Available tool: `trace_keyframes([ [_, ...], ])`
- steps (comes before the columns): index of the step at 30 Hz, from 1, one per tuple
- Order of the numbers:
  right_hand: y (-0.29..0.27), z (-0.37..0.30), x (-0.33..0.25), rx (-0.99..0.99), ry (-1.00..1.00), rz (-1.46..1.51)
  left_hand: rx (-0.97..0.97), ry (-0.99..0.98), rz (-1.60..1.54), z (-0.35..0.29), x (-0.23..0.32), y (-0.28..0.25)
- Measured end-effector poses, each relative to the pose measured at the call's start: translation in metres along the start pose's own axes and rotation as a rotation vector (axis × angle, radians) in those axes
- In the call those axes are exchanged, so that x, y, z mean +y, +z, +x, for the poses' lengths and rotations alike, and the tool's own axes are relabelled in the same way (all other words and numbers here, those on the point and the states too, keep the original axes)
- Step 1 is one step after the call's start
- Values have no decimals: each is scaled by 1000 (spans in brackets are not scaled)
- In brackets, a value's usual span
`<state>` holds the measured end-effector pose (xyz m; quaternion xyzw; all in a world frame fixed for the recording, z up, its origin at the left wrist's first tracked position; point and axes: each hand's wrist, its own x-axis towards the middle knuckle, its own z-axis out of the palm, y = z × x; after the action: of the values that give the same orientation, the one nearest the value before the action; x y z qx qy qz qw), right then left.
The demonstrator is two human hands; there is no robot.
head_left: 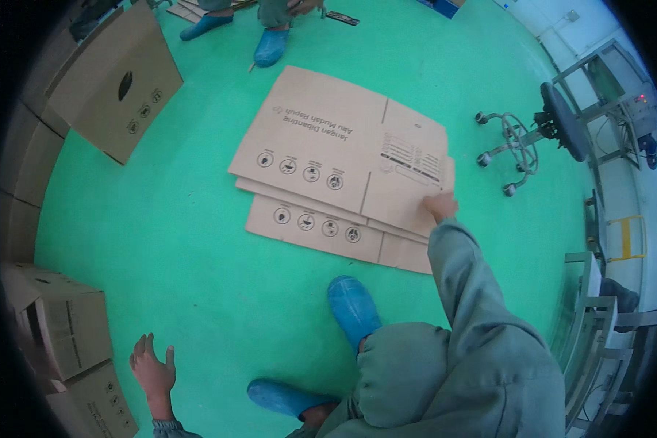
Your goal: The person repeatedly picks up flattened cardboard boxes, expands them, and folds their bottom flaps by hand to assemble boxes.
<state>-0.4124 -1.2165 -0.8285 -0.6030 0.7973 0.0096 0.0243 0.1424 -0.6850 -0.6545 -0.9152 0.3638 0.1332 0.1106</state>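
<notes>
Several flattened cardboard boxes (321, 131) lie in a loose stack on the green floor in front of me, their edges not lined up. My right hand (441, 207) is at the near right corner of the top one, fingers closed on its edge; some fingertips are hidden. A lower flattened box (310, 232) sticks out of the pile toward me. Off to the left, my left hand (153, 369) hangs above the floor with its fingers apart and nothing in it, not far from a cardboard box (80, 328).
A large open carton (120, 87) stands at the far left. A person in blue shoes (271, 47) is beyond the stack. To the right are a wheeled stool (555, 120) and a metal-framed bench (598, 321). My own blue shoes (352, 306) are just below the pile.
</notes>
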Motion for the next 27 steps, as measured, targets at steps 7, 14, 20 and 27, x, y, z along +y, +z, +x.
trace_keyframes([
  [7, -18, -20, 2, -234, 381, 423, 35, 39, -54, 14, 1, 27],
  [14, -9, -38, -27, -490, 319, 1240, 25, 29, -115, 10, 8, 27],
  [20, -37, -62, -87, -92, 411, 1027, 16, 29, -141, 10, 1, 40],
  [27, 6, -85, -28, 373, 163, 1028, 81, 198, -273, 18, 25, 34],
])
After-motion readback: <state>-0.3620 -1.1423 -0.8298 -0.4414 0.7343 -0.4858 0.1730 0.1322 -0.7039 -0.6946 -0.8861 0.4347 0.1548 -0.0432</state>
